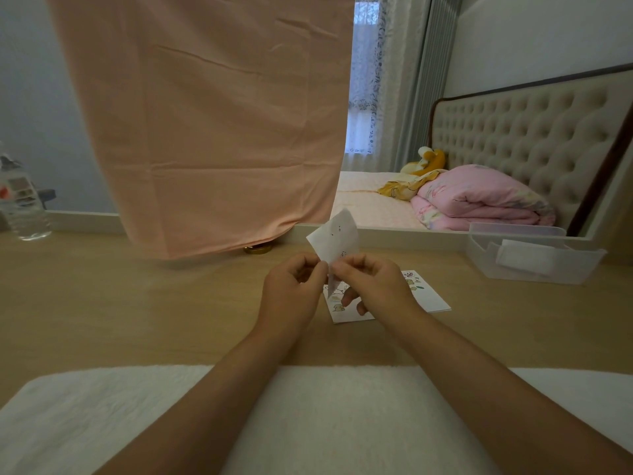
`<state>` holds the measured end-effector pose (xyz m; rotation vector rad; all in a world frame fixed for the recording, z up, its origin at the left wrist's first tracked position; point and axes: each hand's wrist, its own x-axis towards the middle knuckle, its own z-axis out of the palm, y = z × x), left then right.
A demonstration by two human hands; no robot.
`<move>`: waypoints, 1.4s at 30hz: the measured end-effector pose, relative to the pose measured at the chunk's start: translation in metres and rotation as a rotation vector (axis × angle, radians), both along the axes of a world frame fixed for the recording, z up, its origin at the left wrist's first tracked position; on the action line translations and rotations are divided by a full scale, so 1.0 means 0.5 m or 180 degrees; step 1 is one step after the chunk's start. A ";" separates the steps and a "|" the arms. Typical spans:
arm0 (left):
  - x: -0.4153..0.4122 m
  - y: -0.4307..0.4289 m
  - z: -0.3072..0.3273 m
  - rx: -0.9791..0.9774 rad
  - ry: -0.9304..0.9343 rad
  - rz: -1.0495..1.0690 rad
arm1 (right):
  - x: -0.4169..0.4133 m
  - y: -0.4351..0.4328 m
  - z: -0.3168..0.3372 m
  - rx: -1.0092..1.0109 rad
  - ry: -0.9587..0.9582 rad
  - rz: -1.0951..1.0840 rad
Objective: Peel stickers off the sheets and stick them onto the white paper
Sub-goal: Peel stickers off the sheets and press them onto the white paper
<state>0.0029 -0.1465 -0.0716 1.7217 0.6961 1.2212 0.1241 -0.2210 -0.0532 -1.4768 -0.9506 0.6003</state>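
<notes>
**Two hands hold a sticker sheet up over a wooden desk**

A person's bare forearms reach forward from the bottom of the view, across a fluffy white mat [342, 413] at the near edge of a pale wooden desk [120, 303]. The left hand [294, 289] and right hand [373, 286] meet at the centre, fingers curled, with thumbs and forefingers pinching the lower part of a small white sticker sheet [337, 236]. The sheet stands upright above the knuckles, lifted off the desk.

The white paper [430, 298] lies flat on the desk just beneath and beyond the hands, partly hidden by them, with several small coloured stickers already on it.

A large pink cloth [205, 132] hangs behind. A clear plastic bin [534, 265] sits to the right and a water bottle [24, 210] far left. A folded pink quilt [479, 197] shows on a bed at the back.
</notes>
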 end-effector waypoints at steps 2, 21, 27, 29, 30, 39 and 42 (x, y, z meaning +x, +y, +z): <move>-0.001 0.000 0.000 0.0008 -0.0041 -0.0004 | 0.000 0.003 -0.004 0.0120 -0.0420 -0.0304; 0.002 0.003 -0.002 -0.0298 0.0037 -0.0302 | 0.016 -0.004 0.005 -0.0122 -0.0448 -0.0193; 0.000 -0.005 0.004 -0.0559 -0.0114 -0.0435 | 0.025 -0.006 0.008 -0.0327 0.0047 0.0085; -0.002 -0.007 0.007 -0.0597 -0.0165 -0.0469 | 0.022 -0.007 0.010 -0.0308 0.0172 0.0139; -0.003 -0.007 0.008 -0.0614 -0.0197 -0.0479 | 0.020 -0.007 0.010 -0.0288 0.0132 0.0126; -0.002 -0.007 0.006 -0.0394 -0.0042 -0.0257 | 0.020 -0.014 0.016 -0.0284 -0.0355 -0.0244; 0.000 -0.006 0.002 -0.0060 0.0104 -0.0021 | 0.023 -0.015 0.020 -0.0433 -0.0270 -0.0150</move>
